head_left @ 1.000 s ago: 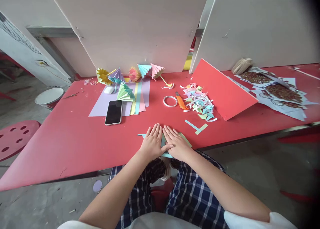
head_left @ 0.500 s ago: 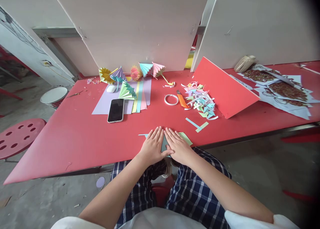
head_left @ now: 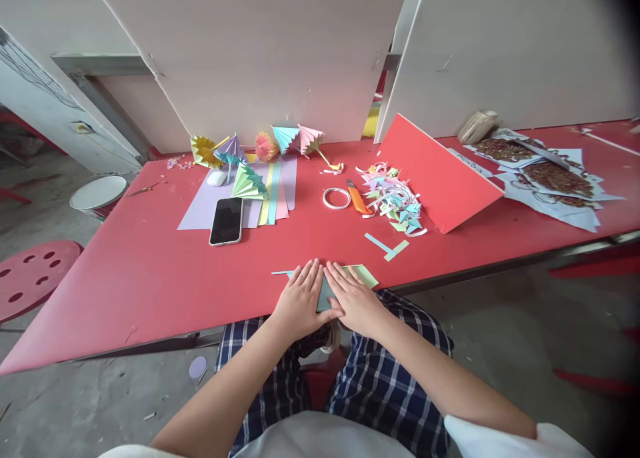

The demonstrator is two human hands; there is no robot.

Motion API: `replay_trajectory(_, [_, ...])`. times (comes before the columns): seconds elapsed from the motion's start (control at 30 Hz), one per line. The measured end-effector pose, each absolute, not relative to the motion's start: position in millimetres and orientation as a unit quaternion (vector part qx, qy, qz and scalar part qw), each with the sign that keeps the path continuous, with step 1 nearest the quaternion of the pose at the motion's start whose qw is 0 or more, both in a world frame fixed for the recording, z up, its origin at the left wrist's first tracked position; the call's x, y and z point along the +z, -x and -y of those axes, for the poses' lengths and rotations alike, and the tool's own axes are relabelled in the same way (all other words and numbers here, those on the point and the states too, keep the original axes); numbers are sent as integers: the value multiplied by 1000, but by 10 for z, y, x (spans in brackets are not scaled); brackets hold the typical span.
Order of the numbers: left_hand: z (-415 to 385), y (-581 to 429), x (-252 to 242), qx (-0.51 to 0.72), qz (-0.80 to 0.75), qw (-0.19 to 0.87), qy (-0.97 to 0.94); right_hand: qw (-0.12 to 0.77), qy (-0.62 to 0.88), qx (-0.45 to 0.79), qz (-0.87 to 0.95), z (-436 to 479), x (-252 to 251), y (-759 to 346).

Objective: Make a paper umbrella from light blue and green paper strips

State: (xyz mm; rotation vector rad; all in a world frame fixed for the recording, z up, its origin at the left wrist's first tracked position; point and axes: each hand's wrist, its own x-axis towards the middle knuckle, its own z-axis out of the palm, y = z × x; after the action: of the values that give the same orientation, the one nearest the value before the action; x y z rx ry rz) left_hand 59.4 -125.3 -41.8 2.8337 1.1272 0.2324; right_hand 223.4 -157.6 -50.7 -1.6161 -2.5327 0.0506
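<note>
My left hand [head_left: 298,303] lies flat, fingers stretched out, on a light blue piece of paper [head_left: 325,295] at the table's front edge. Beside it my right hand [head_left: 356,305] presses down with straight fingers too, and the two thumbs meet near the paper's lower end. Most of the blue paper is covered by the hands, so its folds cannot be made out. A pale green piece of paper [head_left: 367,276] sticks out past my right fingers. To the left of my left fingertips a thin blue strip [head_left: 281,273] shows.
On the red table [head_left: 165,278] are a phone [head_left: 227,221], coloured paper sheets [head_left: 197,211], folded paper umbrellas [head_left: 250,183], a tape roll [head_left: 337,199] and an orange utility knife [head_left: 358,199]. Paper scraps [head_left: 397,201] lie by a leaning red board [head_left: 440,171]. Two cut strips [head_left: 381,244] lie nearer.
The whole view has shifted slightly, so the table's things appear a little further left. Both hands stay flat on the paper, with slightly more of the blue showing between them.
</note>
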Motion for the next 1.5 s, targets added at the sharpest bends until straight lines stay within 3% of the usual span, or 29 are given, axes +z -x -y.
replay_trajectory(0.97, [1477, -568, -283, 68, -365, 67, -926, 101, 559, 69, 820, 1678, -284, -2197])
replay_trajectory(1.5, [1473, -614, -330, 77, -383, 75, -917, 61, 540, 43, 838, 1537, -467, -2273])
